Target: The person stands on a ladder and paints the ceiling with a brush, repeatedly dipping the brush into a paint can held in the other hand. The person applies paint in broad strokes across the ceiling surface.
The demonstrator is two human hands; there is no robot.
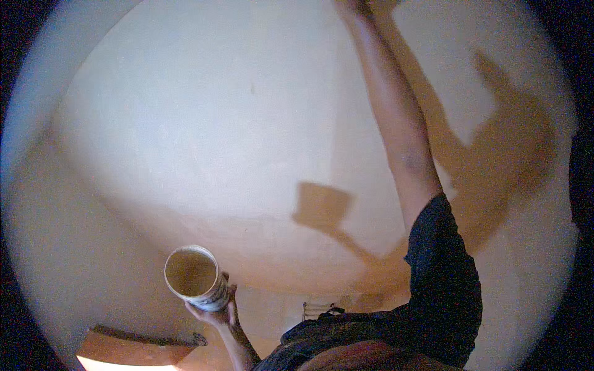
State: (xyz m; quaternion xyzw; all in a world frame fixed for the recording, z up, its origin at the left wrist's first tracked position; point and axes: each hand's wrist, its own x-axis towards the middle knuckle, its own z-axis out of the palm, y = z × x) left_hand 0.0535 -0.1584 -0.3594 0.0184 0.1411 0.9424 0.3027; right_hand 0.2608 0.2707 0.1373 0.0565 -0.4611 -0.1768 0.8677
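My left hand (219, 312) is closed around a cylindrical container (216, 290) at the lower left, which is tipped so its round opening and brownish inside show. My right arm stretches straight up along a pale wall (235, 123), and my right hand (351, 7) is at the top edge of the picture, partly cut off. Whether its fingers hold anything I cannot make out.
Shadows of my arms and the container fall on the wall. Wall corners curve down the left side. A reddish-brown ledge or frame (136, 349) beside a bright patch is at the lower left, and a small metal rack (318, 309) is at the bottom centre.
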